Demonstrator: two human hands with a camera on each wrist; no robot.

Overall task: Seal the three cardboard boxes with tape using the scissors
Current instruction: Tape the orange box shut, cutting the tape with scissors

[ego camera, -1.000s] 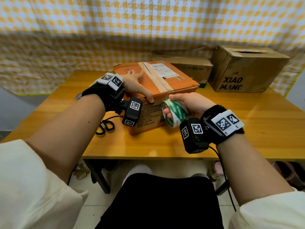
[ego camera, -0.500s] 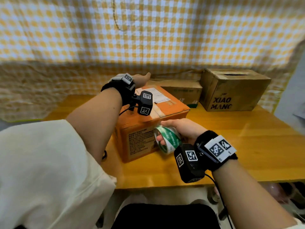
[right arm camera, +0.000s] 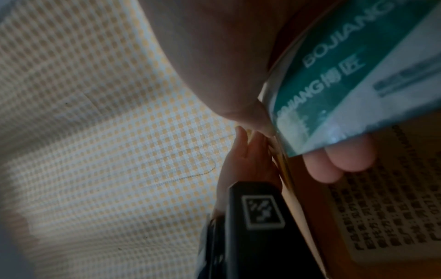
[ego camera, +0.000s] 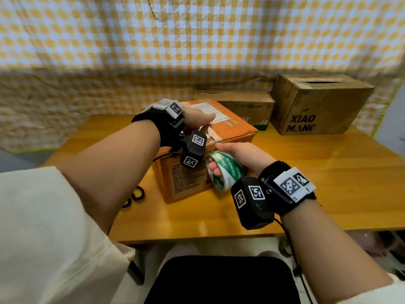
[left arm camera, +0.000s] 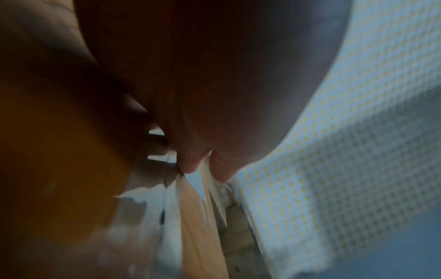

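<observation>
Three cardboard boxes stand on the table (ego camera: 328, 172): the orange box (ego camera: 188, 178) nearest, corner toward the viewer; two brown ones far right, one printed "XIAO MANG" (ego camera: 317, 104). The right hand (ego camera: 241, 159) grips the "BOJIANG" tape roll (ego camera: 225, 172) against its near side. The left hand (ego camera: 197, 118) lies flat on top, fingers straight. Scissors (ego camera: 134, 196) lie left.

Dim, blurred wrist views (head brighter)

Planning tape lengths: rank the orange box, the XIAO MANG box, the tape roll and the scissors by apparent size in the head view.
1. Orange box and XIAO MANG box: alike; the orange is nearer, so unsure.
2. Tape roll.
3. Scissors, partly hidden.
</observation>
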